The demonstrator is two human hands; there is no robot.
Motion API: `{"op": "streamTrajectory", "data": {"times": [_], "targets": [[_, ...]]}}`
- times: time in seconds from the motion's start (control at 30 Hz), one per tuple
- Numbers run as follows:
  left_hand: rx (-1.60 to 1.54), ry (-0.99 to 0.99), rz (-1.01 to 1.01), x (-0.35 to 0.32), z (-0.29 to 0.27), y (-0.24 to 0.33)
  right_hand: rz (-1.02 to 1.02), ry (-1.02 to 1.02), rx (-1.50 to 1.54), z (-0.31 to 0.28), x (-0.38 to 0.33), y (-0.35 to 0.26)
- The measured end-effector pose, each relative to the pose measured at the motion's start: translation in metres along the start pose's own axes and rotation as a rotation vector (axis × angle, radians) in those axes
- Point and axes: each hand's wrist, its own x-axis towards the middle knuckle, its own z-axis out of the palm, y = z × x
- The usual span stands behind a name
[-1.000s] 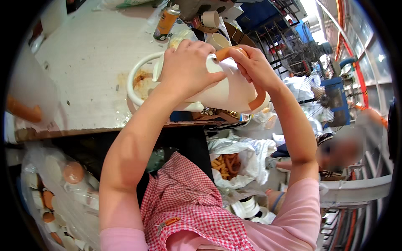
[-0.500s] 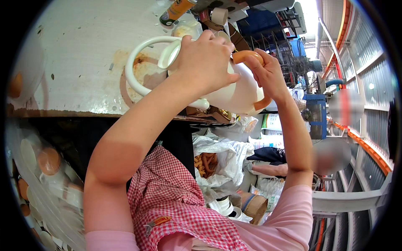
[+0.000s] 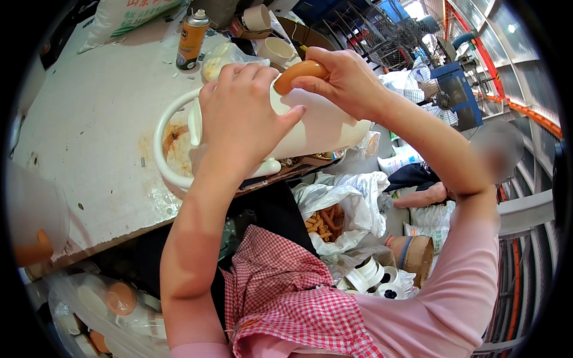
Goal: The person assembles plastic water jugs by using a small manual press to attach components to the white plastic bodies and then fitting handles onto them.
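A cream plastic vessel (image 3: pixel 319 125), perhaps a watering can body, lies tilted on its side at the table's near edge. Over its end my left hand (image 3: pixel 242 110) is spread, fingers wrapped round the far side and thumb out along the wall. A white curved tube (image 3: pixel 160 143) loops out to the left of that hand, its knobbed end by my wrist. Between thumb and fingers my right hand (image 3: pixel 349 83) pinches a glossy orange-brown curved handle (image 3: pixel 301 73), whose end meets the vessel's upper side. Whether that end is fixed there is hidden.
A white worktable (image 3: pixel 101 161) carries an orange spray can (image 3: pixel 192 39), cream cups (image 3: pixel 276 51) and a printed sack (image 3: pixel 128 21). Below right, a white sack (image 3: pixel 364 209) holds orange parts. Clear bagged pieces (image 3: pixel 119 298) lie lower left. Another person's leg (image 3: pixel 421 196) shows at right.
The view has turned, so the table shows more to the left. My right hand has shifted along the orange handle to sit above the vessel; my left hand stays on it.
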Motion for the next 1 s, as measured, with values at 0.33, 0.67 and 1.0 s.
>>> {"op": "streamTrajectory", "data": {"times": [0.33,0.67,1.0], "targets": [[-0.054,0.029,0.045,0.002,0.0,-0.006,-0.024,-0.011,-0.034,0.0,0.001,-0.006],[0.014,-0.058,0.06,0.005,-0.007,0.001,-0.069,0.07,-0.063,0.004,-0.002,-0.004],[0.023,-0.331,0.059,0.037,-0.014,0.035,0.816,0.81,1.136,0.108,-0.127,0.1]]}}
